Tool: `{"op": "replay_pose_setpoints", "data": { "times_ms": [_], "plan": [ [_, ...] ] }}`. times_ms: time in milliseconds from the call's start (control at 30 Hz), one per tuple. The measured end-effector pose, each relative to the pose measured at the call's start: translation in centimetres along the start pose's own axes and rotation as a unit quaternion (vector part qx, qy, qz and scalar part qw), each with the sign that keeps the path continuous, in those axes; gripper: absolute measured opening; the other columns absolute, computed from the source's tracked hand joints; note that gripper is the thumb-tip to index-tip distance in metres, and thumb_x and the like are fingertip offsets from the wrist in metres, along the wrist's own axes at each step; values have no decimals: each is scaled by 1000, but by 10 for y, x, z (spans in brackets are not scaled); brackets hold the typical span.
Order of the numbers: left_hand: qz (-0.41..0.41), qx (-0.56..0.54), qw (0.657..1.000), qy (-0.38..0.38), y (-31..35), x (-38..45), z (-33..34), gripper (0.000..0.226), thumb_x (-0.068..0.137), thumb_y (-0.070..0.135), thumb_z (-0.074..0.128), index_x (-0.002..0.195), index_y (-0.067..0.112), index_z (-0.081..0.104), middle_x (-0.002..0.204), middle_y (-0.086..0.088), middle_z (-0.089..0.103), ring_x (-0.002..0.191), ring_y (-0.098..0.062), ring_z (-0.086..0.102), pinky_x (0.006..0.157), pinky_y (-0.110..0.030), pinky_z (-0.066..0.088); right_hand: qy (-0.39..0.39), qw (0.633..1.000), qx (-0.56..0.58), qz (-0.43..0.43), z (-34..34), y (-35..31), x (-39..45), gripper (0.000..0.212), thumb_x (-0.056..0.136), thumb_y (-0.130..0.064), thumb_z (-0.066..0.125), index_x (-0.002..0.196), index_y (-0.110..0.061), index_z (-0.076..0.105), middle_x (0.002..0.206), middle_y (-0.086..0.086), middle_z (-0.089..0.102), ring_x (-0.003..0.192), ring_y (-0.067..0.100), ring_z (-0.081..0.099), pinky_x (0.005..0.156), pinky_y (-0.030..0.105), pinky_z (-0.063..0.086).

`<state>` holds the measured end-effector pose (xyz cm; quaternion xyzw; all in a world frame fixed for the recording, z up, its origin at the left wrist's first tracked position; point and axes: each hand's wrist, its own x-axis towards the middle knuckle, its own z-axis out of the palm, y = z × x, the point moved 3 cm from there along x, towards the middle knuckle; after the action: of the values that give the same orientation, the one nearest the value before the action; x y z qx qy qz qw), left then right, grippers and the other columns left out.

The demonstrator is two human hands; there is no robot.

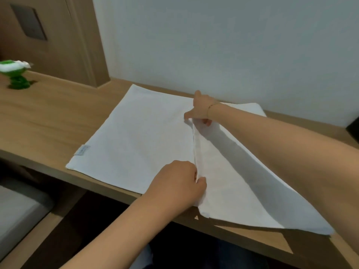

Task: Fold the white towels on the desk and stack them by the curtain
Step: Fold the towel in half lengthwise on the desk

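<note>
White towel (pixel 136 136) is lying flat on the desk (pixel 44 117), its right half folding over toward 9 o'clock. Your left hand (pixel 178 185) is pinching the folded edge at 6 o'clock; your right hand (pixel 200 109) is pinching it at 12 o'clock.

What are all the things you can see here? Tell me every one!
towel: one, white, spread on the desk, its right part lifted into a fold; small label at its near left edge
desk: one, light wood, under the towel
green toy: one, green and white, far left on the desk
wall: pale grey-white, behind the desk
wood panel: brown, upper left, with a dark grey plate
seat: grey, lower left, below the desk
bracelet: one, thin, on the right wrist
left hand: pinches the fold's near end
right hand: pinches the fold's far end
</note>
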<state>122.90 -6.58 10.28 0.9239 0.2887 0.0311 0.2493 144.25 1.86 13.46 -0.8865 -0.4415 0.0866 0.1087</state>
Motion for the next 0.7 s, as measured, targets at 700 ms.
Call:
{"op": "replay_pose_setpoints", "data": {
  "times_ms": [700],
  "plan": [
    [72, -321, 935, 132, 30, -21, -61, 29, 97, 49, 44, 88, 23, 52, 71, -12, 61, 58, -13, 53, 54, -23, 39, 62, 607, 789, 68, -119, 56, -16, 31, 99, -13, 45, 68, -8, 44, 42, 3, 52, 33, 11, 54, 37, 20, 45]
  ]
}}
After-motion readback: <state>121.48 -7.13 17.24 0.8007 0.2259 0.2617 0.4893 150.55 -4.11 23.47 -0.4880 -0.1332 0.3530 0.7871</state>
